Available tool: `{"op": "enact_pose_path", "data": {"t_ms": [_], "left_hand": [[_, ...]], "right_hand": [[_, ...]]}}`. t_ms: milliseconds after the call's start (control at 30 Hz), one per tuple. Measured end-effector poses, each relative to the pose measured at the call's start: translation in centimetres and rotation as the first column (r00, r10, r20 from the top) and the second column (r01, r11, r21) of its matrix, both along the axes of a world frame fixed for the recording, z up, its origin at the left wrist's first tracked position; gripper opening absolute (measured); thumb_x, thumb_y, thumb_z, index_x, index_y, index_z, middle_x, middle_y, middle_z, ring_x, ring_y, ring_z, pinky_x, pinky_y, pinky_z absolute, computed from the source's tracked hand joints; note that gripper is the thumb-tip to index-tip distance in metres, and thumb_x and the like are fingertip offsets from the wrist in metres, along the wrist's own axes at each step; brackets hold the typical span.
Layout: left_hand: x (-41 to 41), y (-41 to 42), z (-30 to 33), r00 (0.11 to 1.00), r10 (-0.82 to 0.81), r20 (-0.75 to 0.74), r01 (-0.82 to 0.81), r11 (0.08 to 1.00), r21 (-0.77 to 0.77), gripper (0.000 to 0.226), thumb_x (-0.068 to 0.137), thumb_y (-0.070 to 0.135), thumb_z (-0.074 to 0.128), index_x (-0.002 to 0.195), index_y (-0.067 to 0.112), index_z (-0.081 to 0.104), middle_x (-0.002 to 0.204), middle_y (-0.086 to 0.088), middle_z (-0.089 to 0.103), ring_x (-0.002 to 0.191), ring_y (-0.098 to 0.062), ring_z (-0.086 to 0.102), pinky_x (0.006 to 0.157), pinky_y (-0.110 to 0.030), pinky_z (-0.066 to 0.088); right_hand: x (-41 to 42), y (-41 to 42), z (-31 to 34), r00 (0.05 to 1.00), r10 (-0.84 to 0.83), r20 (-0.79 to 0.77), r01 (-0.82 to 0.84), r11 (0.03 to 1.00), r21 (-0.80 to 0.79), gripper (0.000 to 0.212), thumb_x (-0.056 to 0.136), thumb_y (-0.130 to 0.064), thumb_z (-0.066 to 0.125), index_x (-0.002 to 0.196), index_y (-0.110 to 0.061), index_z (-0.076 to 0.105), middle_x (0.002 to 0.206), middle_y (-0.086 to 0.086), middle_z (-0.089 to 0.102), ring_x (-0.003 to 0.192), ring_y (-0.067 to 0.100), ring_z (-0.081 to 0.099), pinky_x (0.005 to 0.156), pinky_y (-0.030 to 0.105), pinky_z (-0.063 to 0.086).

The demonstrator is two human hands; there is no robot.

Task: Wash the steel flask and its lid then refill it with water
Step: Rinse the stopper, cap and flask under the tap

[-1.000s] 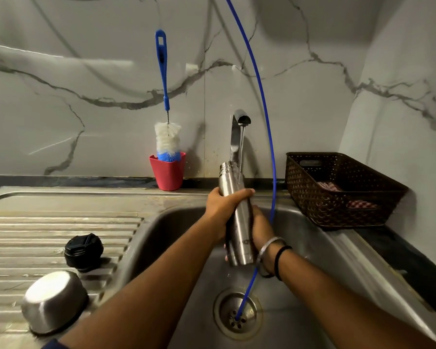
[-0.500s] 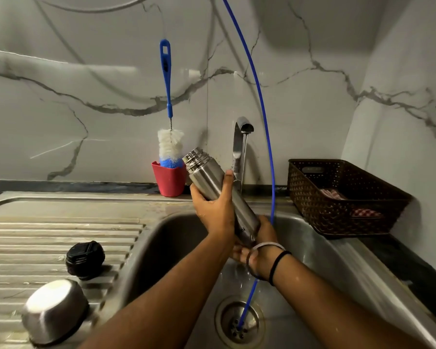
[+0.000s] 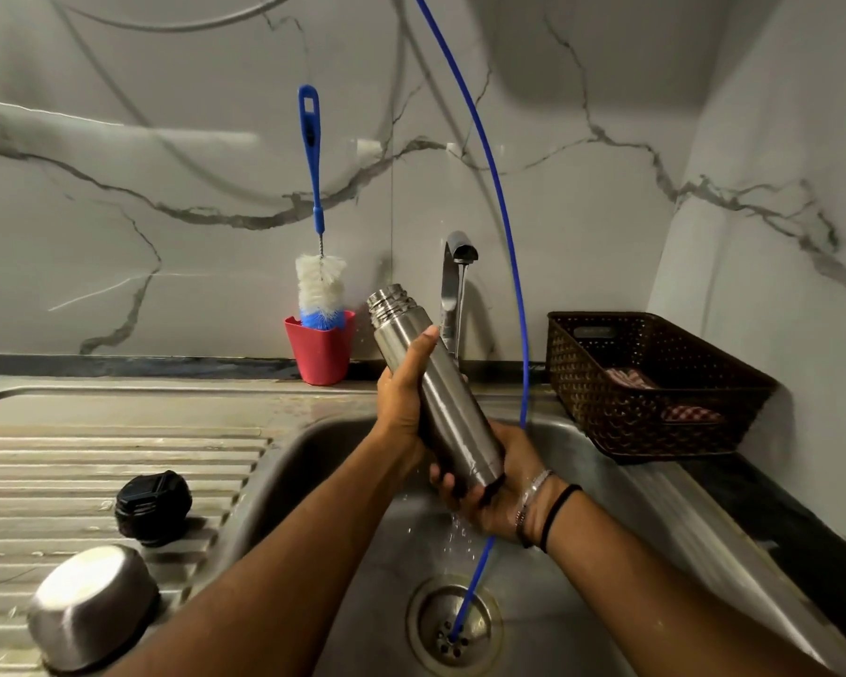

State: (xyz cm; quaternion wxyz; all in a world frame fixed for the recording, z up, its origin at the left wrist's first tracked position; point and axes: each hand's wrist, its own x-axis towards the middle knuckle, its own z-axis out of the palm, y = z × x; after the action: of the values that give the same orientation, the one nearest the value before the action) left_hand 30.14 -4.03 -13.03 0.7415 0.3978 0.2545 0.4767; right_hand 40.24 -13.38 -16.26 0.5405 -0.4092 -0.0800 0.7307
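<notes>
The steel flask is tilted over the sink, its open threaded mouth up and to the left. My left hand grips its upper body from the left. Around its base curls my right hand, wet, with water dripping below it. Water runs from the tap behind the flask. On the ribbed drainboard lie the black inner lid and the steel cap, upside down.
A blue bottle brush stands in a red cup at the back wall. A thin blue tube hangs down into the sink drain. A brown basket with a checked cloth sits right of the sink.
The flask went from upright under the tap to tilted with its mouth to the left, then a little steeper. My right hand stayed at its base; my left hand stayed on its body.
</notes>
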Motion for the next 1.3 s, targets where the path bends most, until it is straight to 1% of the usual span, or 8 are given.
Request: {"op": "enact_pose_path", "data": {"t_ms": [233, 367, 533, 733, 867, 1000, 1200, 1300], "left_hand": [[1.5, -1.9, -0.5, 0.966, 0.137, -0.218, -0.047, 0.926, 0.373, 0.071, 0.077, 0.034, 0.086, 0.134, 0.030, 0.044, 0.122, 0.003, 0.062, 0.109, -0.016, 0.065, 0.088, -0.035, 0.057], [2.8, -3.0, -2.3, 0.931, 0.263, -0.254, -0.121, 0.878, 0.464, 0.077, 0.070, 0.068, 0.080, 0.132, 0.042, 0.042, 0.123, 0.012, 0.062, 0.112, -0.011, 0.065, 0.093, -0.034, 0.056], [1.7, -1.6, -1.3, 0.974, 0.001, -0.227, 0.059, 0.964, 0.260, 0.073, 0.079, 0.087, 0.042, 0.112, 0.028, 0.067, 0.109, -0.013, 0.075, 0.102, -0.030, 0.073, 0.096, -0.051, 0.058], [1.4, -0.5, -0.5, 0.945, -0.202, -0.256, 0.236, 0.966, 0.107, 0.087, 0.093, 0.080, 0.024, 0.130, 0.013, 0.064, 0.105, -0.016, 0.074, 0.090, -0.028, 0.073, 0.083, -0.043, 0.060], [1.6, -1.0, -0.8, 0.932, -0.008, -0.363, 0.049, 0.993, 0.103, 0.075, 0.098, 0.072, 0.029, 0.111, 0.012, 0.071, 0.096, -0.016, 0.077, 0.090, -0.029, 0.074, 0.091, -0.045, 0.059], [2.1, -1.9, -1.6, 0.929, 0.113, -0.352, -0.066, 0.988, 0.142, 0.058, 0.104, 0.063, 0.026, 0.099, 0.023, 0.066, 0.097, -0.006, 0.071, 0.095, -0.021, 0.068, 0.084, -0.032, 0.051], [1.9, -1.5, -2.3, 0.958, 0.100, -0.267, -0.089, 0.995, 0.053, 0.052, 0.106, 0.056, 0.031, 0.100, 0.022, 0.069, 0.102, -0.010, 0.075, 0.098, -0.022, 0.072, 0.097, -0.038, 0.055], [1.7, -0.9, -2.7, 0.959, 0.105, -0.262, -0.093, 0.994, 0.058, 0.052, 0.106, 0.055, 0.032, 0.101, 0.021, 0.072, 0.100, -0.010, 0.077, 0.098, -0.024, 0.073, 0.101, -0.043, 0.054]], "right_hand": [[-2.7, 1.4, -0.5, 0.914, -0.372, 0.162, 0.381, 0.925, -0.021, 0.057, 0.101, -0.047, 0.032, 0.121, -0.002, 0.061, 0.080, 0.017, 0.072, 0.062, 0.030, 0.069, 0.060, 0.038, 0.063], [-3.1, 2.0, -1.4, 0.880, -0.460, 0.115, 0.467, 0.884, -0.036, 0.052, 0.098, -0.048, 0.038, 0.125, -0.009, 0.059, 0.096, 0.017, 0.066, 0.097, 0.033, 0.064, 0.062, 0.038, 0.057], [-0.5, 1.5, -2.5, 0.903, -0.251, 0.349, 0.296, 0.952, -0.083, 0.066, 0.100, -0.055, 0.027, 0.118, -0.004, 0.064, 0.090, 0.020, 0.070, 0.069, 0.034, 0.067, 0.031, 0.018, 0.037], [0.9, -0.1, -3.2, 0.907, 0.120, 0.404, -0.075, 0.989, -0.126, 0.078, 0.090, -0.072, 0.035, 0.101, -0.002, 0.068, 0.096, 0.017, 0.068, 0.069, 0.030, 0.070, 0.032, 0.015, 0.029], [-0.4, 1.1, -4.2, 0.836, 0.014, 0.549, 0.123, 0.969, -0.213, 0.064, 0.095, -0.059, 0.039, 0.120, -0.007, 0.067, 0.118, 0.014, 0.072, 0.093, 0.033, 0.070, 0.061, 0.031, 0.047], [-0.7, 3.5, -4.1, 0.776, -0.309, 0.550, 0.372, 0.928, -0.003, 0.074, 0.086, -0.076, 0.045, 0.120, -0.015, 0.068, 0.114, 0.010, 0.071, 0.108, 0.032, 0.064, 0.102, 0.048, 0.048], [-2.0, 2.5, -1.0, 0.476, -0.423, 0.771, 0.228, 0.906, 0.356, 0.076, 0.096, -0.072, 0.016, 0.136, -0.024, 0.059, 0.129, 0.002, 0.065, 0.118, 0.021, 0.059, 0.110, 0.043, 0.042], [-2.1, 2.3, -1.3, 0.461, -0.406, 0.789, 0.190, 0.914, 0.360, 0.072, 0.098, -0.070, 0.016, 0.133, -0.025, 0.060, 0.131, 0.004, 0.065, 0.123, 0.023, 0.059, 0.113, 0.047, 0.040]]}}
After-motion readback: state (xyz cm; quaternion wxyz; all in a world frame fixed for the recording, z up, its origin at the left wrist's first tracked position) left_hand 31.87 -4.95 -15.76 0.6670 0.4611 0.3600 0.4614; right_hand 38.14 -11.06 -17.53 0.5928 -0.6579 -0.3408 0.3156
